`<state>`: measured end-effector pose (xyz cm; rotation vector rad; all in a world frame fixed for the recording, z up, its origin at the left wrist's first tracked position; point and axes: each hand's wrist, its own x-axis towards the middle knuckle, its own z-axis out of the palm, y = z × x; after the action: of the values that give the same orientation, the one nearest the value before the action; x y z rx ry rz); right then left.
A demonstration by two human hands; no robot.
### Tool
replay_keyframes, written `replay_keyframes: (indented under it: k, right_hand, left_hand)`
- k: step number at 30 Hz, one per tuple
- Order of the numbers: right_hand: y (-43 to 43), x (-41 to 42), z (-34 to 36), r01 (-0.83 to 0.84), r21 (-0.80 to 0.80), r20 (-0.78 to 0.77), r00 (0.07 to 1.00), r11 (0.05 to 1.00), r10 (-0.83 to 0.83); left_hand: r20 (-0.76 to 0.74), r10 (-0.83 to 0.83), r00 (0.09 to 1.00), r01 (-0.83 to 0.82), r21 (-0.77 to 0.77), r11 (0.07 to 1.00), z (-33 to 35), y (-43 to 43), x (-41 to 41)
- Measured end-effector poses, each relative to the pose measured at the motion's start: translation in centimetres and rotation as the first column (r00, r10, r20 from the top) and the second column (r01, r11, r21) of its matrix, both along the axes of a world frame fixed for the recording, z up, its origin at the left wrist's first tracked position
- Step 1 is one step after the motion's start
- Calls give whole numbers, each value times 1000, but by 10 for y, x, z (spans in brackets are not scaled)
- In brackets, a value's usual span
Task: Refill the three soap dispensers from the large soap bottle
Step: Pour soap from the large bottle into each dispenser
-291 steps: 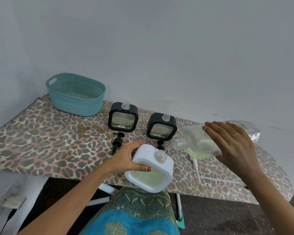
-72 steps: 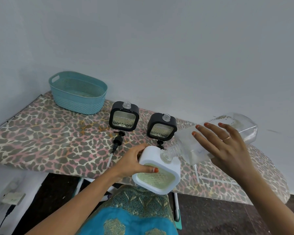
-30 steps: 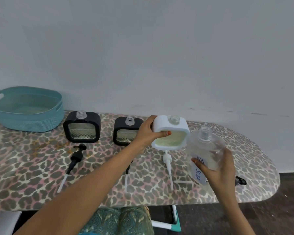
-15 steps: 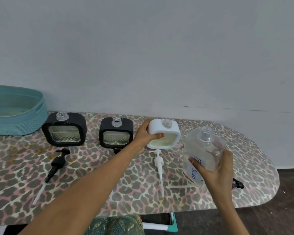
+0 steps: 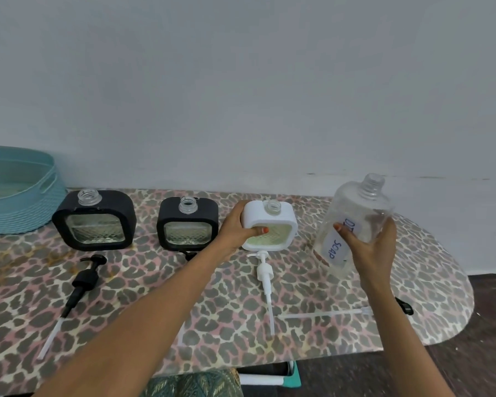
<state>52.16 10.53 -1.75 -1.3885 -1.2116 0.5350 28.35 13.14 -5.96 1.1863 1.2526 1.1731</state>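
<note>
"White dispenser: where does it sit?"

"Upright on the leopard-print ironing board, third in the row. It's to the right of the left black dispenser and the middle black dispenser. Neck open, yellowish soap behind its window. Left hand is wrapped round its left edge, thumb across the front."

"And the large soap bottle?"

"Right of the white one, apart from it. Right hand is clamped round the lower body, with the SOAP label facing us. Neck open, leaning up and to the right. It looks nearly drained. Base is at or just off the board; can't tell which."

"What does the next move turn on?"

"My guess is the white pump. It lies just in front of the white dispenser, head toward it, tube pointing back at the person, so the long axis runs far to near. Left hand is nearer; the right one is busy."

"Anything else?"

"Black pump lies in front of the left black dispenser, slanted. A clear tube lies crosswise by the right forearm. Teal basket is at far left, with a plain pale wall behind. Dark floor shows beyond the board's rounded right end."
</note>
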Motion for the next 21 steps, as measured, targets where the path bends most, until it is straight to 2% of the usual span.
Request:
replay_keyframes:
  k: [3,7,21]
  right_hand:
    - [16,5,-6,4,-19,-46,999,1000,-5]
    - [31,10,-14,-51,-50,-34,998,997,50]
    - [50,22,-28,-131,-163,-77,990,978,120]
  left_hand:
    - [-38,26,999,-25,18,1000,-3,0,1]
    - [-46,60,997,-59,16,998,-4,0,3]
    - [-67,6,998,-8,-38,999,2,1,2]
